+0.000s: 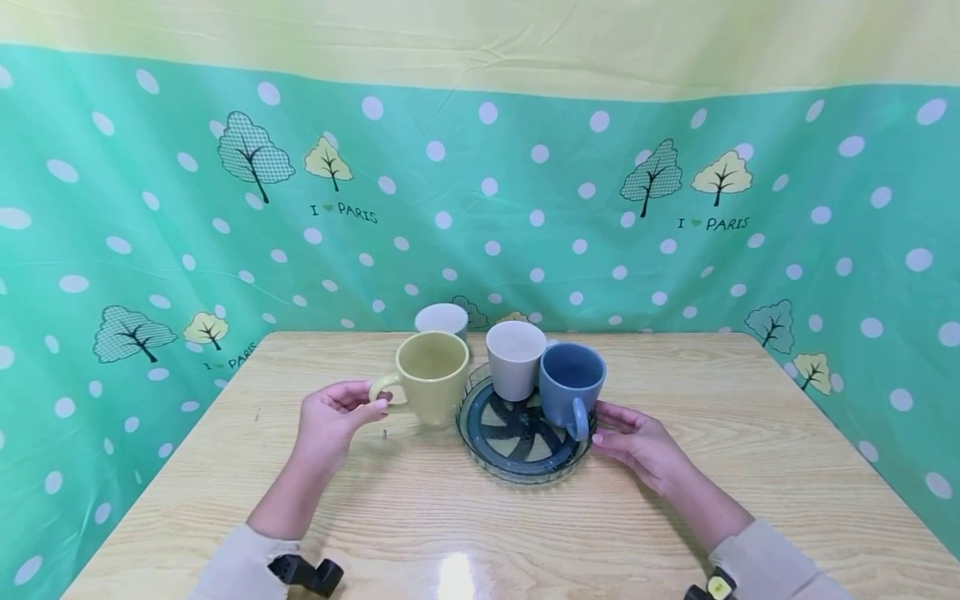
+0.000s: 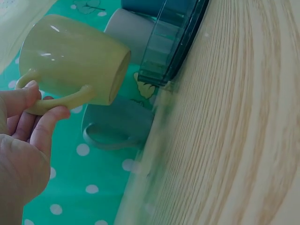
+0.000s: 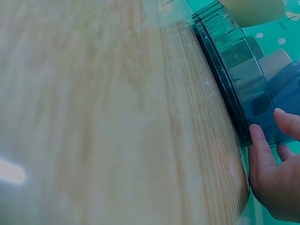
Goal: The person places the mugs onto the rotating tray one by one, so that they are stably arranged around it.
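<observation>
My left hand pinches the handle of a yellow mug, which it holds upright, raised over the table, at the left edge of a clear round tray. In the left wrist view, thumb and fingers close around that mug's handle. On the tray stand a white mug and, to its right, a blue mug with its handle toward me. My right hand touches the tray's right side beside the blue mug; in the right wrist view, its fingers lie extended against the tray wall.
Behind the yellow mug stands another mug, white inside and grey-green outside, on the table left of the tray. The wooden table ends at a green dotted curtain behind and at both sides.
</observation>
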### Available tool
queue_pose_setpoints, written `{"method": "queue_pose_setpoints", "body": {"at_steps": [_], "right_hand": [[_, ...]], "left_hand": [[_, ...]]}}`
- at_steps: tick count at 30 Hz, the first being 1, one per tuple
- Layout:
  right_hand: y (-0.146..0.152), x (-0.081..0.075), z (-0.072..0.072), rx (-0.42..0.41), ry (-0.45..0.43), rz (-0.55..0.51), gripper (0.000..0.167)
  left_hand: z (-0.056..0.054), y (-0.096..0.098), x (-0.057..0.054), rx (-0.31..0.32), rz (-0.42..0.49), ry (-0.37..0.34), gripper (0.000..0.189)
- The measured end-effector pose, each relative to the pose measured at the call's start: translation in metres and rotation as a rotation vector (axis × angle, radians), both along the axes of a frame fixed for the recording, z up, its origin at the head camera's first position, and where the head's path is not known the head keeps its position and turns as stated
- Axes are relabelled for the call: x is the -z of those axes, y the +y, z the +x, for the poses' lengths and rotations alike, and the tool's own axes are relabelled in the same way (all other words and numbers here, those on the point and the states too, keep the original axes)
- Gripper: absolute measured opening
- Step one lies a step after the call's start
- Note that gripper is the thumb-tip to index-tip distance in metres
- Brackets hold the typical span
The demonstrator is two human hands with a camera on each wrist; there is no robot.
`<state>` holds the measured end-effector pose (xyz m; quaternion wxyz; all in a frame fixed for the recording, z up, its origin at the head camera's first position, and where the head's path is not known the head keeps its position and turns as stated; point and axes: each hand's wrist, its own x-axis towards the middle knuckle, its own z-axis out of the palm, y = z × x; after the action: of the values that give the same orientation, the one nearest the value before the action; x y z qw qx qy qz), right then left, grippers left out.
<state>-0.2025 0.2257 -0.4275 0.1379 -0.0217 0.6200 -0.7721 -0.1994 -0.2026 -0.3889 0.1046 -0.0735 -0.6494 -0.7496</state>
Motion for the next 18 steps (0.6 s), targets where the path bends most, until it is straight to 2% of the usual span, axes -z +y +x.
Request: {"method": "queue_pose_setpoints", "body": {"at_steps": [18], "right_hand": [[0.001, 0.004, -0.001, 0.0, 0.013, -0.008, 0.075]], "left_hand": [[0.01, 0.02, -0.008, 0.051, -0.092, -0.04, 0.02]]}}
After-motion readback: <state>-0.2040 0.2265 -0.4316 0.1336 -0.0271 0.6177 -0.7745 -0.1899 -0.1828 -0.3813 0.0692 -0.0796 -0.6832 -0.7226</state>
